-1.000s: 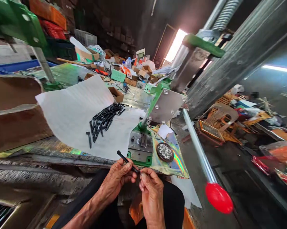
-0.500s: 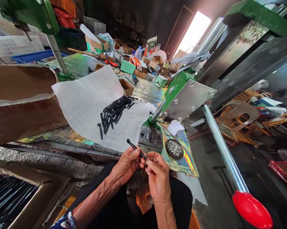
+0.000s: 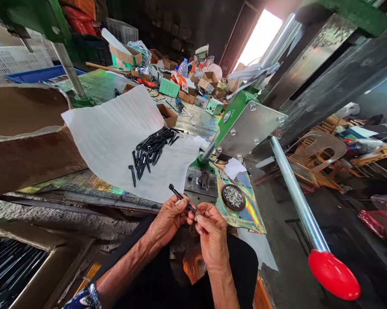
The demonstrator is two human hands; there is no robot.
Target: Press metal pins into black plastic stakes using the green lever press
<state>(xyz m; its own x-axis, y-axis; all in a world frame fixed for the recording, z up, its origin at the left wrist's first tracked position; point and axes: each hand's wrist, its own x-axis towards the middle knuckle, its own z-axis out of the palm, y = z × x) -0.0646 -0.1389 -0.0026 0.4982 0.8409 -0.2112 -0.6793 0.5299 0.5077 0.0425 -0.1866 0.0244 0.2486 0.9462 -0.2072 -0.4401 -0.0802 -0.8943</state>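
Observation:
My left hand (image 3: 174,213) is closed, pinching a slim black peg (image 3: 178,194) with a knobbed head that points up and left. At the peg's lower end, the thumb and fingertips of my right hand (image 3: 213,229) are pressed together; whatever they pinch is too small or hidden to name. Just beyond my hands stands a steel fixture block (image 3: 200,189) under the press. A round dark dish (image 3: 233,197) of small silvery pins lies to its right. Similar black pegs (image 3: 151,148) are heaped on a white foam sheet (image 3: 110,128) to the left.
A lever with a red knob (image 3: 334,274) slopes down at the right from the green press (image 3: 245,124). Cardboard flaps (image 3: 29,146) rise at the left. An open box (image 3: 48,266) of black parts sits lower left. Boxes and tools clutter the table's far end.
The view has shifted slightly, so the scene sits a little further left and up. Both hands keep nearly the same hold at the black peg.

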